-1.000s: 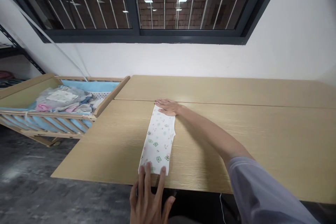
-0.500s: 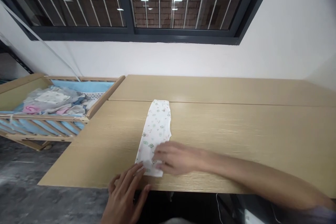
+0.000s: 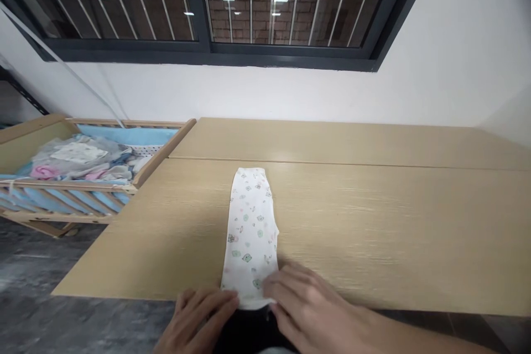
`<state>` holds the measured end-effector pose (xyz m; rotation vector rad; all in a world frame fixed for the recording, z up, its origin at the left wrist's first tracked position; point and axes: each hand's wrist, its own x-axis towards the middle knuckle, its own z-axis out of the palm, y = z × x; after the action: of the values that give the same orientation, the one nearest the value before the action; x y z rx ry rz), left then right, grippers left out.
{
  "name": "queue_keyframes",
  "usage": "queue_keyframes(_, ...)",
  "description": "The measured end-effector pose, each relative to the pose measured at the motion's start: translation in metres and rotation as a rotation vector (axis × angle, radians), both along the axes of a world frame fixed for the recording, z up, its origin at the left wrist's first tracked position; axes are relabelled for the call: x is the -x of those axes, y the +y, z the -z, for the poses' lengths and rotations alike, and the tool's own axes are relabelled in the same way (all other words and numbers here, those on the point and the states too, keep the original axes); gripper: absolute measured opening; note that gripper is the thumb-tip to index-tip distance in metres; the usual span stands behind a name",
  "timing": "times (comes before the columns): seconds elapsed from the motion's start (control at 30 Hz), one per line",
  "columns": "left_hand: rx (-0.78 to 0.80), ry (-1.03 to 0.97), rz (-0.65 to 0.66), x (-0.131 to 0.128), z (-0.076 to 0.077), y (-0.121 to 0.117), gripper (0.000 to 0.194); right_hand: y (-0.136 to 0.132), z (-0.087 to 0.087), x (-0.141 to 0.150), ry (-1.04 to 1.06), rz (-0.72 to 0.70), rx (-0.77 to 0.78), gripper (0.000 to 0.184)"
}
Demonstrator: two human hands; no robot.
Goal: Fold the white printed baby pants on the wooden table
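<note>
A pair of white baby pants with small green and pink prints lies folded lengthwise on the wooden table, its near end reaching over the front edge. At the near left corner, my left hand is closed, with fingertips and thumb on the cloth. My right hand grips the near right corner, slightly smeared by motion. The undersides of both grips are hidden. The far end of the pants lies flat, away from both hands.
The light wooden table extends right, with a seam across its back. A wooden crib with blue lining stands at the left, holding a pile of clothes and clear plastic. Behind are a white wall and a barred window.
The baby pants have slid toward me and straightened. My right hand has moved down from the cloth's surface to its near right corner; my left hand stays at the left corner.
</note>
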<state>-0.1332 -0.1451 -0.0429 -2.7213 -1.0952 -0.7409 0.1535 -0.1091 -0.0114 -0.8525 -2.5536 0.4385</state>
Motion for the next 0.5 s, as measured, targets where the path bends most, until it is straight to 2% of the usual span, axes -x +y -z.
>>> queue_keyframes(0.07,-0.004,-0.136,-0.095,-0.011,-0.011,0.015,0.041,0.015,-0.024,-0.003,0.054,0.055,0.114,0.024)
queue_keyframes(0.13,-0.036,-0.259,-0.179,-0.026,-0.028,0.041,0.038,0.039,-0.045,-0.006,0.078,0.093,0.186,0.022)
queue_keyframes(0.23,-0.093,-0.401,-0.250,-0.047,-0.058,0.094,0.025,0.093,-0.061,-0.006,0.162,0.169,0.210,0.016)
queue_keyframes(0.3,-0.043,-0.401,-0.304,-0.055,-0.073,0.135,0.025,0.136,-0.058,-0.003,0.255,0.222,0.205,0.016)
queue_keyframes(0.37,0.072,-0.406,-0.329,-0.058,-0.078,0.174,0.028,0.178,-0.046,0.000,0.321,0.248,0.275,0.021)
queue_keyframes(0.43,0.210,-0.388,-0.371,-0.059,-0.074,0.209,0.030,0.217,-0.030,0.004,0.381,0.280,0.329,0.031)
queue_keyframes(0.5,0.330,-0.347,-0.430,-0.058,-0.064,0.239,0.030,0.248,-0.014,0.008,0.382,0.346,0.348,0.033)
